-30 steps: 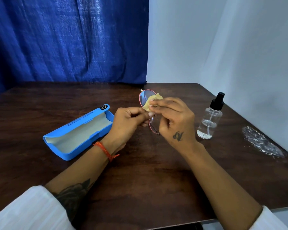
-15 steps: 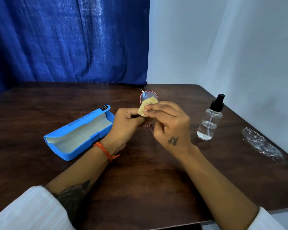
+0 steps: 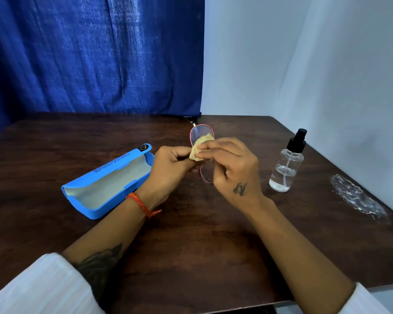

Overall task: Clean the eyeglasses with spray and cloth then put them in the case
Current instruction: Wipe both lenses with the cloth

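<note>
Pink-rimmed eyeglasses (image 3: 200,132) are held up on edge above the middle of the dark wooden table (image 3: 191,245). My left hand (image 3: 168,171) grips their frame from the left. My right hand (image 3: 232,168) pinches a small yellow cloth (image 3: 199,147) against a lens, and its fingers hide the lower lens. An open blue case (image 3: 104,184) with a pale lining lies to the left of my left hand. To the right stands a clear spray bottle (image 3: 286,168) with a black pump.
A crumpled clear plastic wrapper (image 3: 356,198) lies near the table's right edge. A blue curtain (image 3: 95,55) hangs behind the table, with a white wall to the right.
My right hand slid the cloth over the lens, first down and left, then slightly back up. The left hand keeps its grip on the frame.
</note>
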### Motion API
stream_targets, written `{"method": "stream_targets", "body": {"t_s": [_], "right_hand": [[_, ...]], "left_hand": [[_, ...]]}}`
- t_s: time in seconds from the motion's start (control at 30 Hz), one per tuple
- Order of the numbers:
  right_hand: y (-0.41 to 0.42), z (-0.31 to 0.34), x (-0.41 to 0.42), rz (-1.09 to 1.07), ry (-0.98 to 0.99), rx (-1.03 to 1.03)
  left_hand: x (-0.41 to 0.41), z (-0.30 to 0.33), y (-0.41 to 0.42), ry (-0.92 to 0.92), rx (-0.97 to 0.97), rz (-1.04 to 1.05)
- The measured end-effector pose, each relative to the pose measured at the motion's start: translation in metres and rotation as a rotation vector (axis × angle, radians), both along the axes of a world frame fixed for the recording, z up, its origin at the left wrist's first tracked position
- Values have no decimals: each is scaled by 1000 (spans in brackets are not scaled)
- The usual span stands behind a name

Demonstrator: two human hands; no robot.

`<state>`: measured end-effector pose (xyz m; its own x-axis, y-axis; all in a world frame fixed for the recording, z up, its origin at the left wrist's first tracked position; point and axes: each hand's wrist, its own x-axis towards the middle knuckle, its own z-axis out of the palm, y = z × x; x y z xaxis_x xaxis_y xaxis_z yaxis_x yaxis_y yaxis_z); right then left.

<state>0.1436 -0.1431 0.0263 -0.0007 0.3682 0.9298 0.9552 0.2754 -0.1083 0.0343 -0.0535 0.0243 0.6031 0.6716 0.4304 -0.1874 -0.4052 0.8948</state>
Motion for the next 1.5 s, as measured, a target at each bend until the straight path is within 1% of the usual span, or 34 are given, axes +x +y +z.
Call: {"method": "stream_targets", "body": {"t_s": [0.07,0.1,0.17,0.23,0.27,0.3,0.33,0.4,0.47,0.6,0.67,0.73,0.87,0.97,1.17,1.33,1.5], "right_hand": [[-2,2,4,13,134,29],[-3,3,6,19,235,43],[-6,8,12,79,531,67],[-11,11,18,207,817,90],[-12,11,21,256,886,102],[-13,11,22,273,898,100],[-14,10,21,261,861,90],[-13,8,13,205,697,63],[-11,4,5,215,566,42],[-9,-5,-2,315,502,-38],[-7,-7,-1,313,474,-50],[-5,-8,-1,275,437,-44],[-4,-10,-1,100,251,-58],[-3,-9,-1,14,211,-118],[-2,-13,9,-33,209,-240],[-1,-17,17,-127,84,-285],[-3,-17,24,-204,31,-322]], "left_hand": [[0,2,0,-20,-33,-16],[-1,4,1,-49,-60,-17],[-3,9,4,-128,-128,-2],[-7,13,10,-194,-212,-15],[-9,15,13,-222,-259,-29],[-10,16,15,-246,-307,-41],[-11,16,16,-263,-353,-50],[-12,17,15,-289,-425,-78],[-12,17,16,-319,-489,-107],[-12,18,21,-380,-589,-114],[-13,18,22,-399,-621,-133],[-13,18,22,-399,-637,-154],[-12,17,22,-382,-639,-188],[-12,16,24,-386,-662,-196],[-15,17,28,-355,-659,-207],[-15,17,26,-308,-623,-206],[-19,21,28,-314,-601,-231]]}}
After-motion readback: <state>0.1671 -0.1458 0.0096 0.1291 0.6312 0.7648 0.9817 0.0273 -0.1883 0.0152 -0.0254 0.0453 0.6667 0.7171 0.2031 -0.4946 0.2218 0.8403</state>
